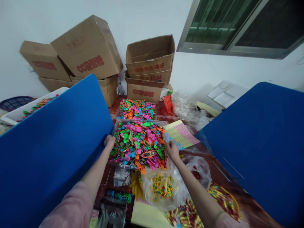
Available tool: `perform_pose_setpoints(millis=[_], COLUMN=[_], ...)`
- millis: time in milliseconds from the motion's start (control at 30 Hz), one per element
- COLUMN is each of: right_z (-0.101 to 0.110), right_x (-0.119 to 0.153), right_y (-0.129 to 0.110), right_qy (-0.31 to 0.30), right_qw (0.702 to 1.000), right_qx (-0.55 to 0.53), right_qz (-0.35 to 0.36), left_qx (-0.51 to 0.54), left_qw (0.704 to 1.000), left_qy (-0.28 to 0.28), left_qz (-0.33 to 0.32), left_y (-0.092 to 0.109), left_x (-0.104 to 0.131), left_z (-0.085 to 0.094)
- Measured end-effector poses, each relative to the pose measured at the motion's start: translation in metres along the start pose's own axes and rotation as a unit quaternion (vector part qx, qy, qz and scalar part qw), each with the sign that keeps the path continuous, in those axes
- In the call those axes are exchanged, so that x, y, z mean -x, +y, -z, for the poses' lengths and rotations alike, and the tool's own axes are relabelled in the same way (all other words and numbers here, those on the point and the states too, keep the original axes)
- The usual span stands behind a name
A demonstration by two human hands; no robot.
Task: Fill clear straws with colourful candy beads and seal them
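Note:
My left hand is closed on the left side of a clear plastic bin. Its opposite side is gripped by my right hand, fingers curled at the wall. Small bright plastic toys, some shaped like little skateboards, fill the bin in a heap of pink, green, orange and blue. Just behind it stands a second clear bin with similar toys. Sheets of pink, yellow and blue stickers lie beside my right hand. Below the bin, a clear bag holds small coloured beads or candies.
Tall blue panels flank the table on both sides. Cardboard boxes are stacked against the wall. A red plastic bag and crumpled clear bags lie at the back right. Red-and-yellow small pieces are in front.

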State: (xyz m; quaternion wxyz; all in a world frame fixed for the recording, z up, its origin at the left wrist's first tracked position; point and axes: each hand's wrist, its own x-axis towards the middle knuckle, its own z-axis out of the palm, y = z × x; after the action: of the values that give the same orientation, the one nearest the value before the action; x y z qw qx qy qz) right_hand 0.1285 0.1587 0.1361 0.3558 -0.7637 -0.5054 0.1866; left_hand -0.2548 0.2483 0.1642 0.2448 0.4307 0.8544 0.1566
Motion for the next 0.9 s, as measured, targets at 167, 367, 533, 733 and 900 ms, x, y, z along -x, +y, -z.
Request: perform_pose_setpoints(millis=[167,367,533,733,900], right_z=[-0.017,-0.032,-0.043,-0.048,-0.053], right_x=[-0.021,-0.035,-0.048,-0.062,-0.073], right_y=[-0.007,-0.011,-0.014,-0.021,-0.026], right_qy=[-0.028,-0.056,-0.078,-0.096,-0.108], right_qw=[0.999,0.998,0.995,0.992,0.989], right_qx=[0.014,0.033,0.052,0.078,0.102], right_qz=[0.014,0.026,0.021,0.011,-0.003], left_qx=[-0.006,-0.02,-0.021,-0.015,-0.012], left_qw=[1.0,0.998,0.996,0.994,0.994], left_qy=[0.019,0.044,0.068,0.086,0.09], left_qz=[0.024,0.048,0.051,0.059,0.053], left_y=[0.005,0.004,0.003,0.007,0.016], left_x=[-0.008,-0.006,-0.009,-0.018,-0.025], left_z=[0.001,0.009,0.012,0.012,0.016])
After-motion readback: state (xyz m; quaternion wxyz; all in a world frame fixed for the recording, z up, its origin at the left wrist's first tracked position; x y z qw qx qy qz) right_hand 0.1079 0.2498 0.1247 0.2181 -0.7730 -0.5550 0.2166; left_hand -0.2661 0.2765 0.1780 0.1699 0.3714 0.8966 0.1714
